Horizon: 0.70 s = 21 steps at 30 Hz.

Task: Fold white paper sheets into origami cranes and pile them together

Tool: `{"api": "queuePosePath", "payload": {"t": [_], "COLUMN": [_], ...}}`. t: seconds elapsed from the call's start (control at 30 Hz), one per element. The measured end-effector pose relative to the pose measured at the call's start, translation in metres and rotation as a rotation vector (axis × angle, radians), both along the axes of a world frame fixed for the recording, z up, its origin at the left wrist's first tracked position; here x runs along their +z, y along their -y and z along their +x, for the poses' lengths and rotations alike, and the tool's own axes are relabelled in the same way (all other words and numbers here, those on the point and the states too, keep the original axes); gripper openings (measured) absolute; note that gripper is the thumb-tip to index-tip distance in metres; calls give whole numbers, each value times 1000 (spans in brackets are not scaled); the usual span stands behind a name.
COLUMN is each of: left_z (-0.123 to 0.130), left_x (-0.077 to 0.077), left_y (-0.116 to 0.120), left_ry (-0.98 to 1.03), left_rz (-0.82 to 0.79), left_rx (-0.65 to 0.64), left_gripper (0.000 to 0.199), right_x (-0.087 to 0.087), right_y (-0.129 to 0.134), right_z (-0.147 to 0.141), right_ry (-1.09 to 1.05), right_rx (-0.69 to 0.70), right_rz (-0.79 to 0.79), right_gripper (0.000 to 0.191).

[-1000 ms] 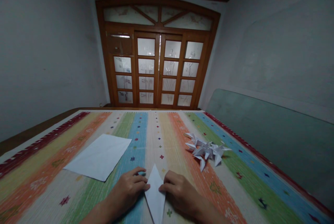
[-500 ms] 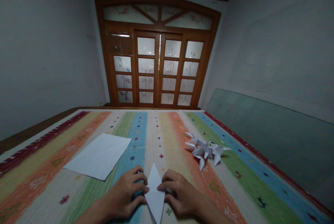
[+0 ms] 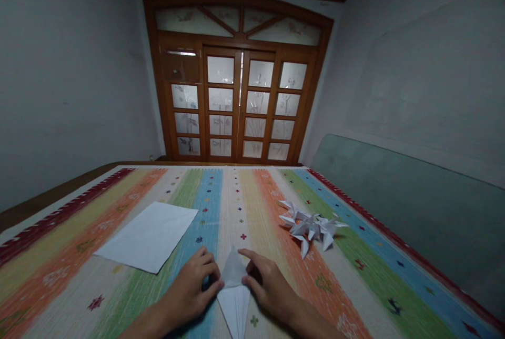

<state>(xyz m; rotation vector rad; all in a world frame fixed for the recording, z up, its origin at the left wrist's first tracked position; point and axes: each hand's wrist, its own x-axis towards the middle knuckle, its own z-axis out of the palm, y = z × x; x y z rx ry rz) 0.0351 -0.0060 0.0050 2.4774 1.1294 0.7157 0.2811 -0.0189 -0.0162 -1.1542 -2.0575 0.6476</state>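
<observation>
A white folded paper [image 3: 233, 307], long and diamond-shaped, lies on the striped cloth in front of me with its lower point towards me. Its upper part looks lifted or opened, with a crease across the middle. My left hand [image 3: 195, 283] is closed at the paper's left corner, thumb and fingertips pinching the edge. At the right corner, my right hand [image 3: 272, 289] has its thumb on the paper, while the index finger reaches towards the upper tip. The fingers of both hands curl around the paper's sides.
A flat white paper sheet [image 3: 150, 236] lies to the left. Several folded white paper cranes [image 3: 311, 226] are piled on the right. The striped tablecloth [image 3: 221, 186] covers the table. A green backrest [image 3: 394, 186] stands along the right, and wooden doors [image 3: 240, 107] are beyond.
The smooth upper face of the folded paper has changed: its top is now raised, with a crosswise crease showing. My right index finger has stretched up towards the tip.
</observation>
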Motion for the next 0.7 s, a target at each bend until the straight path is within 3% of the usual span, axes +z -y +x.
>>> {"api": "queuePosePath", "payload": {"t": [0.1,0.27,0.53,0.7], "left_z": [2,4,5,1], "left_x": [1,2,4,0], "left_y": [1,2,4,4], "left_ry": [-15,-46,-55,-31], "left_rz": [-55,-71,-45,85], "left_rx": [66,98,136,-51], "left_gripper": [13,9,9,34], "right_x": [-3,-3,1,0], "right_y": [1,3,6,6], "right_z": [-2,-5,-8,-10], "right_ry": [-10,138,233,233], "right_rx": [-13,9,-29,-121], "right_rz": [15,98,153,127], "right_gripper": [58,24,24,21]}}
